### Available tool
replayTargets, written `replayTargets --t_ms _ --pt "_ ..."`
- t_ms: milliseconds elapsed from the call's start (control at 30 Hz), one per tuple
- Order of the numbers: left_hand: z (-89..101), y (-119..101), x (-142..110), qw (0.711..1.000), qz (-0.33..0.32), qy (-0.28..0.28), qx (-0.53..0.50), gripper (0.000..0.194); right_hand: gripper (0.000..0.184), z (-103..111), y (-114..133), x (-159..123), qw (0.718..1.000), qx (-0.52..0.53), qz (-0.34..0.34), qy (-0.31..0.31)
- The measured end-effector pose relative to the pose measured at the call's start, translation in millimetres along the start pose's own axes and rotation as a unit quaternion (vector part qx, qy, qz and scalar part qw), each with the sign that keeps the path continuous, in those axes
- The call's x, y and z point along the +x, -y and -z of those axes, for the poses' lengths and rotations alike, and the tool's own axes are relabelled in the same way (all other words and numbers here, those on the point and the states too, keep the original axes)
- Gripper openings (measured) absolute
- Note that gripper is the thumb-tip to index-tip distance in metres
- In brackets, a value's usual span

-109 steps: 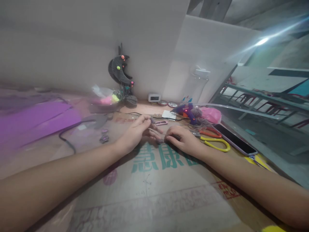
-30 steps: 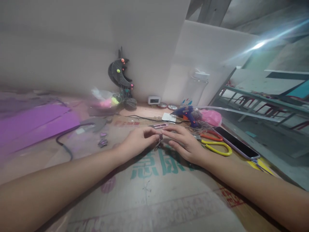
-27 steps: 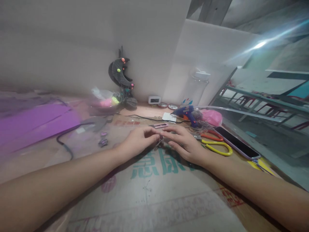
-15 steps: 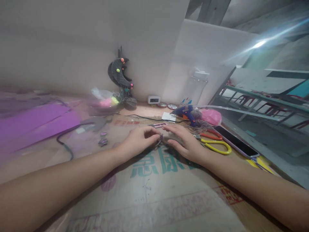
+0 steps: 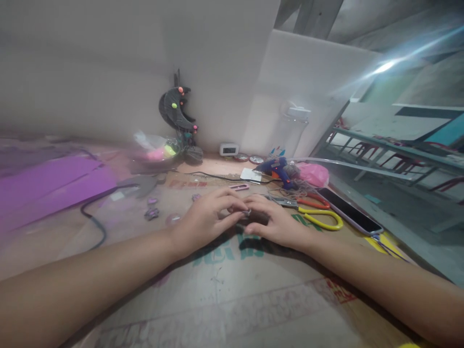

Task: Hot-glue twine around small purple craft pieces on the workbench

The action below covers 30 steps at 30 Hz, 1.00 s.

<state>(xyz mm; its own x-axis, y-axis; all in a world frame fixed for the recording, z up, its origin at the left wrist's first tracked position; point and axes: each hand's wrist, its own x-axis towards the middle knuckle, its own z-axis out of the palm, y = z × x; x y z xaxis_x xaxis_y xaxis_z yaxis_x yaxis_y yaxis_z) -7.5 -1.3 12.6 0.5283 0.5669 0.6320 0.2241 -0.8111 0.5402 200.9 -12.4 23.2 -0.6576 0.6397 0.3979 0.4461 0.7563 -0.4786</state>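
Observation:
Thumb and forefinger of my left hand (image 5: pixel 205 217) pinch a small greyish-purple piece (image 5: pixel 247 212); its exact kind is too blurred to make out. Close on the right is my right hand (image 5: pixel 279 222), its fingers curved and its thumb held apart from them. Its fingertips are right beside the piece; I cannot tell whether they touch it. A similar purple flower-like piece (image 5: pixel 152 213) lies left of my left wrist, with a smaller purple bit (image 5: pixel 152 200) behind it. Beyond the fingertips lies a slim pink tool with a slot (image 5: pixel 239 187).
Scissors with orange and yellow handles (image 5: pixel 321 218) and a phone (image 5: pixel 350 211) lie at right. Behind are a blue glue gun (image 5: pixel 277 170), a pink bag (image 5: pixel 313 174) and a small white clock (image 5: pixel 229 150). A dark crescent ornament (image 5: pixel 176 108) stands at the wall; purple sheets (image 5: pixel 54 188) lie left.
Half a second ago my right fingers were straighter; now they are curled closer to the piece. My left hand is turned and slightly raised, still pinching. The view has shifted a little.

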Motion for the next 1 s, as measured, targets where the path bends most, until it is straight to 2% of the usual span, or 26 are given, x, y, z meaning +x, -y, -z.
replayTargets --t_ms 67,167,233,400,533,633,833,1000 --pt "-0.5 1.8 -0.3 1.0 -0.011 -0.003 0.001 0.013 0.032 -1.5 3.0 0.6 1.0 0.01 -0.008 0.001" --pt "-0.9 2.6 -0.5 1.0 -0.018 0.005 -0.006 0.012 0.011 -4.9 3.1 0.9 1.0 0.014 -0.022 -0.012" --pt "-0.3 0.6 -0.2 1.0 -0.008 0.015 -0.009 0.011 0.006 -6.4 1.2 0.1 0.998 0.017 -0.041 -0.033" --pt "2.5 -5.9 2.6 0.996 0.08 0.034 -0.005 0.017 0.011 -5.2 -3.4 -3.3 0.99 0.013 -0.118 -0.077" --pt "1.2 -0.3 4.5 0.982 0.184 0.042 -0.023 0.016 0.013 -3.5 -5.7 -3.7 0.985 0.016 -0.136 -0.101" --pt "-1.3 7.6 4.7 0.969 0.236 0.037 -0.067 0.014 0.012 -4.2 -8.0 -3.2 0.98 0.037 -0.148 -0.125" --pt "-4.2 15.5 7.0 0.957 0.263 0.004 -0.123 0.013 0.017 -7.1 -12.2 -3.5 0.964 0.115 -0.181 -0.157" --pt "-2.3 11.1 7.7 0.947 0.282 0.014 -0.155 0.01 0.015 -3.5 -12.5 -3.0 0.968 0.017 -0.179 -0.175"
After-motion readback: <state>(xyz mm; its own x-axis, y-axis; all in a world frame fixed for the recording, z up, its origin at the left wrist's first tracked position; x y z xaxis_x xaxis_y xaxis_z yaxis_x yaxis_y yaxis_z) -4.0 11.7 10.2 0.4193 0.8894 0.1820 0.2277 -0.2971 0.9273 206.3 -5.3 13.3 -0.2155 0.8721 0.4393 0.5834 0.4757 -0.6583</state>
